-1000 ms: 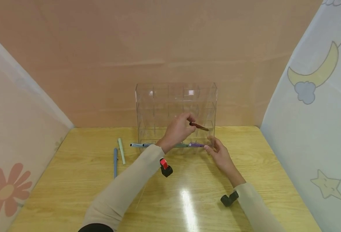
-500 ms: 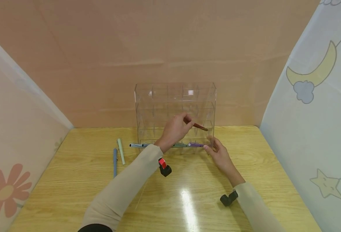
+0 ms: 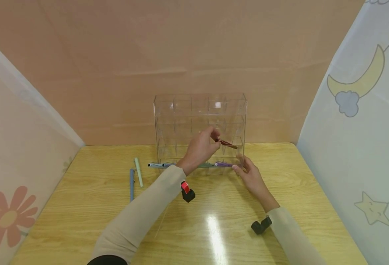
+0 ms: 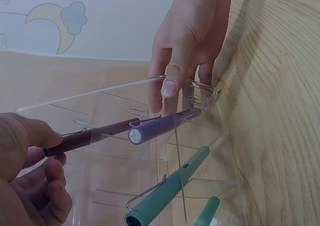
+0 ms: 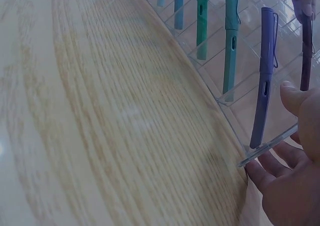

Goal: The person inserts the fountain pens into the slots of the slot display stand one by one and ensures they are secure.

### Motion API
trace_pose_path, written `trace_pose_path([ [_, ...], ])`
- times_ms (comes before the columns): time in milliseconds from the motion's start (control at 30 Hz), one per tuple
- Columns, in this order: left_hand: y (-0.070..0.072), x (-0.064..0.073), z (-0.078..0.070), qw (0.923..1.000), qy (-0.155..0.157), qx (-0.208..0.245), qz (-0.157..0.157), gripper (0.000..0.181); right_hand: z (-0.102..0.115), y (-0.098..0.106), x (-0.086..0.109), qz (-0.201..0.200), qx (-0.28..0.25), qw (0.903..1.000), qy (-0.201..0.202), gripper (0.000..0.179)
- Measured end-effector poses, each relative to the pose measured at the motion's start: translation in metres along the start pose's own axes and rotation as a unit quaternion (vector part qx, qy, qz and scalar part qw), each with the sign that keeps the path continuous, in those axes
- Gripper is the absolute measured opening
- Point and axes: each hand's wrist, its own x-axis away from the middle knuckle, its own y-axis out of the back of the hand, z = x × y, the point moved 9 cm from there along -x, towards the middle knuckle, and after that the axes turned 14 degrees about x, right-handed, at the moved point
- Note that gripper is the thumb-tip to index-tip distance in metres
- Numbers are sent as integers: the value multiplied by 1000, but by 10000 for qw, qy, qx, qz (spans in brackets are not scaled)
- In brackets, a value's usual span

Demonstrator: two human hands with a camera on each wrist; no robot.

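My left hand pinches a dark red pen by its clip end, between thumb and fingers. The pen slants down to the right, at the second-lowest tier of a clear acrylic pen rack. At the rack's lower right corner, my right hand grips the side edge, with the thumb in front. Along the bottom tier lie a purple pen, a teal pen, a green pen and blue pens, including a light blue pen; my left forearm hides part of this row in the head view.
On the wooden table, left of the rack, lie a pale green pen and a blue pen. An orange-brown backdrop rises behind the rack. Printed cloth panels flank the table on both sides.
The dark red pen has turned slightly in my left hand's fingers, and its clip now shows. The right hand and the rack stay in place.
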Motion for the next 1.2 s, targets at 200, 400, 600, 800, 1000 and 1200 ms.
trace_pose_path([
  [200,1,0,1,10000,-11,-77,-10,25,-1,-2,-1,8,-83,10000,-22,70],
  [400,1,2,0,9999,-7,-124,4,30,2,-1,-1,27,-46,10000,-34,70],
  [600,6,7,-1,9998,205,-21,64,40,3,-1,-1,35,-112,9999,-70,70],
  [800,19,20,-4,9994,265,194,-69,46,2,-2,0,41,-173,9998,-90,69],
  [1000,37,39,-3,9973,249,617,-295,44,0,-2,0,39,-140,9998,-122,68],
  [1200,55,61,2,9950,274,800,-527,40,-2,-2,0,6,-13,9999,-140,69],
])
